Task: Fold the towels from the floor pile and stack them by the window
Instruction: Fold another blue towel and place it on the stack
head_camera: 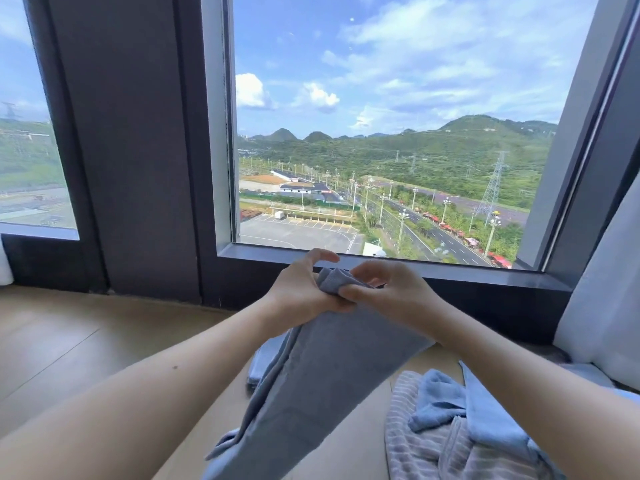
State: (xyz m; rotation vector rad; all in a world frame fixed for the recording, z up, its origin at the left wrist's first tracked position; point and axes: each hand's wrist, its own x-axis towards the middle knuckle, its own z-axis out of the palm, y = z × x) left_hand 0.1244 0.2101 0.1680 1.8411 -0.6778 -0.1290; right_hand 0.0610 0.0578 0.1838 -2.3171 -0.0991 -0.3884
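Left hand grips and right hand pinches the bunched top of the grey towel, which hangs to the floor below the window sill; if the pinch slips, it likely drops skewed onto the unfolded pile.

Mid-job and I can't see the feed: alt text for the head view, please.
The left hand and right hand hold the top of a grey towel that hangs toward the wood floor before a large window. An unfolded towel pile lies at lower right; a blue towel lies partly hidden behind the grey one.
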